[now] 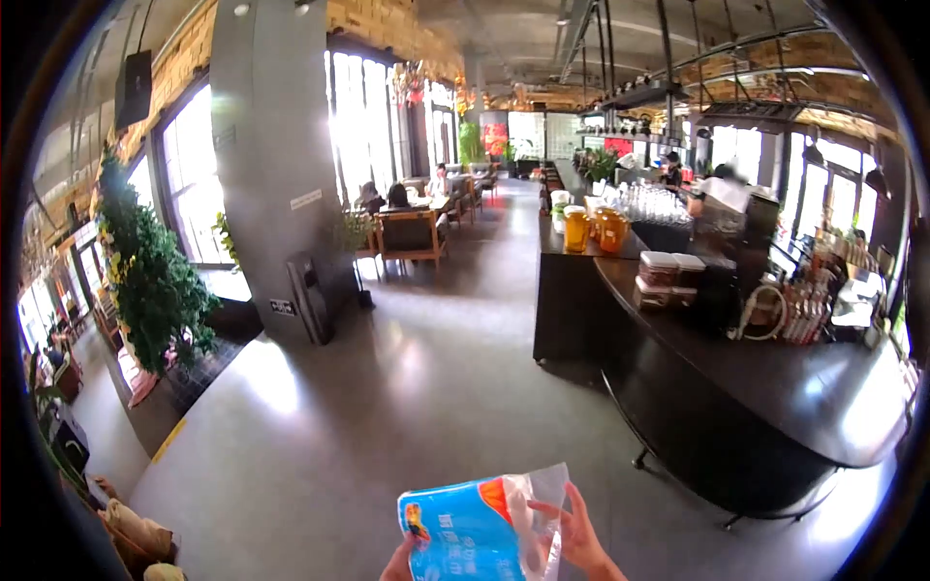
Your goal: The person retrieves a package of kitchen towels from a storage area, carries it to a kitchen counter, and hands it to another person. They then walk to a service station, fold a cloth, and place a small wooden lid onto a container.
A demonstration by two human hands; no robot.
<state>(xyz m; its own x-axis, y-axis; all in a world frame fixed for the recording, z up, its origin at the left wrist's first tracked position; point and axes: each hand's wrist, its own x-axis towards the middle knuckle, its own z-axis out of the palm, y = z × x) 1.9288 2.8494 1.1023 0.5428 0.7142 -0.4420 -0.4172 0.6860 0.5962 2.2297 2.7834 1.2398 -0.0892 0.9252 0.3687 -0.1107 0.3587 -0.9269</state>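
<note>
A blue plastic package with white lettering, an orange patch and a clear end is at the bottom centre of the head view. At its left edge is my left hand, closed on the package, with part of it cut off by the frame. My right hand is at the clear right end, its fingers spread against the plastic. What lies inside the package cannot be made out.
A dark curved counter stands at the right, bearing jars, stacked boxes and bottles. A grey pillar and a green tree are at the left. People sit at tables further back; others are behind the counter.
</note>
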